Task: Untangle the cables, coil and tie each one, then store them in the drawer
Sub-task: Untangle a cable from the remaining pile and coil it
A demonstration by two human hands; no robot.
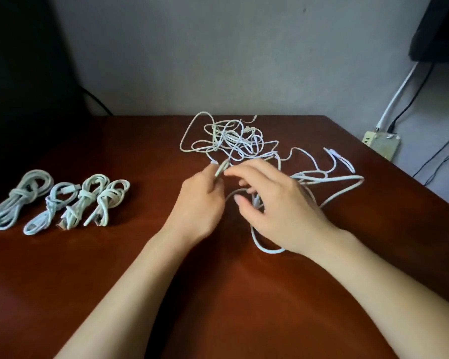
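A tangle of white cables [231,138] lies on the brown table [114,281], beyond my hands and spreading to the right. My left hand [200,203] pinches a pale cable end [221,169] between thumb and fingers. My right hand [278,206] hovers just right of it with fingers spread over loose cable loops [329,177]; a cable runs under its palm, and I cannot tell whether the hand grips it. Several coiled and tied cables [60,200] lie in a row at the table's left.
A grey wall stands behind the table. A power strip [381,143] with plugged cords hangs on the wall at the right, under a dark screen [446,29]. A dark object [24,73] fills the back left. No drawer is in view.
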